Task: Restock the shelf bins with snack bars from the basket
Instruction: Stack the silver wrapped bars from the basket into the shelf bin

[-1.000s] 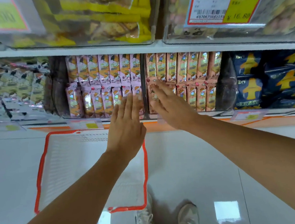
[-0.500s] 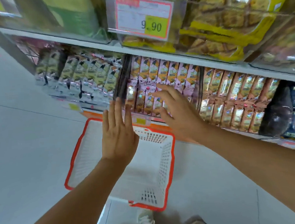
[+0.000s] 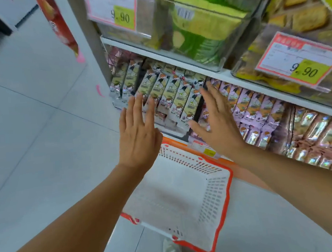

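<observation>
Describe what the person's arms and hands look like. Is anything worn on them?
Nothing worn is visible. The left hand and the right hand have no gloves, and no rings or bands show on the backs of the fingers. The left forearm and right forearm are bare to the picture's edge: no sleeve, watch or bracelet.

Cream, pink and tan snack bars (image 3: 180, 96) standing in tight rows in the shelf bins (image 3: 172, 131), white orange-rimmed basket (image 3: 229, 196) on the floor just below.
</observation>
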Demonstrator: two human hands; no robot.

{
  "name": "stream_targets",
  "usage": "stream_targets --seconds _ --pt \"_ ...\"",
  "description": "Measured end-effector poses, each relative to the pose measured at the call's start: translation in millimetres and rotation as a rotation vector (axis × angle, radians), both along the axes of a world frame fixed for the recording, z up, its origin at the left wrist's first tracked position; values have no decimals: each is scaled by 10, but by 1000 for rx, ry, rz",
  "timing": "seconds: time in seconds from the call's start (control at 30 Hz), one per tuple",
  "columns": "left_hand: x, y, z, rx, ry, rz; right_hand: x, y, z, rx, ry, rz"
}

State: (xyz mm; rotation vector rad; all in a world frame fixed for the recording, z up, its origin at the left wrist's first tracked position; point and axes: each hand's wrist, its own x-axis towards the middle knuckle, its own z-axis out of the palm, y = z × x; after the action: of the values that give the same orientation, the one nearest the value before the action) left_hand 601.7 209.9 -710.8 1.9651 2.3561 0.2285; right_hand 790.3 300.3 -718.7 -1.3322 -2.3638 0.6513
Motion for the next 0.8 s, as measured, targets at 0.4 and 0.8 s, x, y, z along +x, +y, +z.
stream_targets --seconds 0.4,0.8 --pt "-750 654 49 -248 -86 11 -628 253 -178 65 -324 85" --pt "-784 558 141 -176 4 -50 -636 245 -215 149 -241 86"
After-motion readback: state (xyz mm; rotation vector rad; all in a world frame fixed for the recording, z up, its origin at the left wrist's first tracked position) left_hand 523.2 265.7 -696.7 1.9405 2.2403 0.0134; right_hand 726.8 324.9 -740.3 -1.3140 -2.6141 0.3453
